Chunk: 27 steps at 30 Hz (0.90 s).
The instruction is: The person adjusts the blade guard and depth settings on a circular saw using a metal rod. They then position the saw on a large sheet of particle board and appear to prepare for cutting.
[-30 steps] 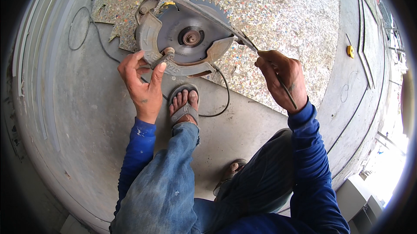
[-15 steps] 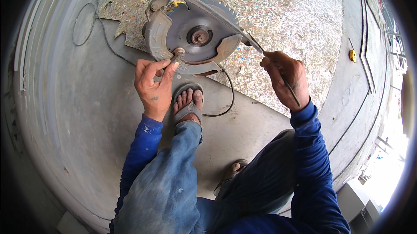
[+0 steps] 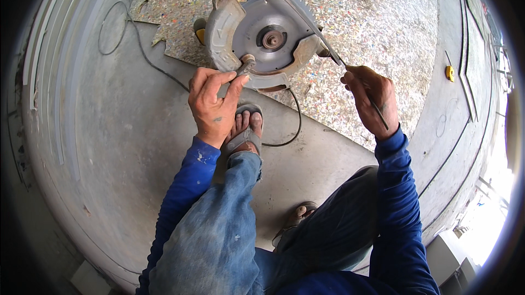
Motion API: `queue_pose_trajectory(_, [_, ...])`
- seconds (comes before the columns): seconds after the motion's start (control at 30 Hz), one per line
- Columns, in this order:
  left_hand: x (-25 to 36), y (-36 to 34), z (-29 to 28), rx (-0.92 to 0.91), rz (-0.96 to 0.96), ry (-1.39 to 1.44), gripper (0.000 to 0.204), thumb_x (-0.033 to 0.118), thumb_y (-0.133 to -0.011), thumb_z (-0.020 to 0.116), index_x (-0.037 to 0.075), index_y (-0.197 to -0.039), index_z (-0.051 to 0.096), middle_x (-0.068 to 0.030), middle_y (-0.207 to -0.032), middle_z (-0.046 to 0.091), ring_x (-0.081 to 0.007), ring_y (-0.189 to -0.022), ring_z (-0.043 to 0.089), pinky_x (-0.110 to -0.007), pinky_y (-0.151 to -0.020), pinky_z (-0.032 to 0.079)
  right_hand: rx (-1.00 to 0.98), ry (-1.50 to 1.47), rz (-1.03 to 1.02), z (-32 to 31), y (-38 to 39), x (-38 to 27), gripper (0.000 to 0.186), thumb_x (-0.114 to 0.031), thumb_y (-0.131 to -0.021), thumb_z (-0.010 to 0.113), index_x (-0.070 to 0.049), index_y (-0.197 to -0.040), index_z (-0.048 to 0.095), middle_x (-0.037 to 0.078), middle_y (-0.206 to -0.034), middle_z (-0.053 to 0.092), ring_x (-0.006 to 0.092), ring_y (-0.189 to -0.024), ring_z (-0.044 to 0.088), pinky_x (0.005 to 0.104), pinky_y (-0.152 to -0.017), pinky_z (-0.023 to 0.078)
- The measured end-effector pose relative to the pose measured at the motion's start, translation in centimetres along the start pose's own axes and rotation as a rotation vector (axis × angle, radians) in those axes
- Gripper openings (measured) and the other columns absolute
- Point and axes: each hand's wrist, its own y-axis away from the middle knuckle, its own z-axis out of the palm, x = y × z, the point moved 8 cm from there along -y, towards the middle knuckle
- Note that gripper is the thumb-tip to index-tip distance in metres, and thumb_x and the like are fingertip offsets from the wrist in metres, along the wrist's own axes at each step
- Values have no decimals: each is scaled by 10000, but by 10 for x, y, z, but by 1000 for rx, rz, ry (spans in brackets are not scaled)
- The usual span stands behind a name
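A circular saw stands tilted in front of me, its toothed round blade [image 3: 254,27] facing me and its base plate [image 3: 295,7] seen edge-on. A worn metal blade guard [image 3: 225,27] curves around the blade's left and lower sides. My left hand [image 3: 212,100] pinches the short lever [image 3: 247,64] on that guard between thumb and fingertips. At the base plate's lower right end, my right hand [image 3: 372,98] is closed around a thin dark rod [image 3: 379,114], whose tail sticks out below the palm. Whether those fingers also grip the plate is hidden.
Under the saw lies a speckled multicoloured board [image 3: 377,32] on the grey floor [image 3: 147,98]. A black cable [image 3: 299,122] loops near my sandalled foot [image 3: 246,128]. Long pale strips [image 3: 60,65] lie at left. A yellow tape measure [image 3: 449,73] sits at right.
The saw has tipped, its base plate now steeper, and it sits a little farther right and up in view. Both hands moved with it and keep their grips.
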Motion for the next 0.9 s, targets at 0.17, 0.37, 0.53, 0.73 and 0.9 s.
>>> queue_pose_trajectory(0.17, [4, -3, 1, -1, 10, 3, 234, 64, -752, 846, 38, -897, 664, -79, -848, 619, -225, -748, 614, -340, -658, 487, -1, 17, -8, -2, -1, 2, 216, -182, -937, 633, 26, -933, 691, 206, -723, 666, 318, -648, 692, 363, -600, 513])
queue_pose_trajectory(0.37, [3, 0, 3, -11, 27, -19, 239, 74, -748, 847, 42, -903, 669, -80, -851, 623, -232, -750, 614, -351, -659, 489, -1, 23, -15, -1, -2, 0, 215, -183, -939, 631, 23, -929, 693, 199, -716, 665, 316, -644, 692, 363, -597, 512])
queue_pose_trajectory(0.53, [7, -2, 2, -37, 118, -138, 242, 118, -741, 850, 68, -911, 684, -43, -852, 628, -232, -785, 596, -367, -717, 463, 13, 18, -16, -1, -3, -1, 211, -180, -938, 633, 22, -918, 689, 203, -707, 657, 320, -633, 686, 369, -589, 505])
queue_pose_trajectory(0.73, [20, -7, 6, -49, 266, -262, 229, 151, -736, 845, 107, -904, 696, 0, -837, 618, -220, -817, 577, -377, -772, 411, 2, 57, -15, 2, -3, 2, 202, -178, -932, 642, 18, -927, 691, 207, -705, 653, 343, -632, 676, 375, -586, 502])
queue_pose_trajectory(0.9, [29, -16, 11, -47, 318, -304, 211, 178, -741, 836, 120, -893, 701, 11, -814, 614, -217, -852, 567, -384, -798, 387, 45, 70, -25, 2, -4, 5, 207, -189, -930, 645, 11, -946, 697, 209, -704, 650, 352, -637, 673, 384, -586, 501])
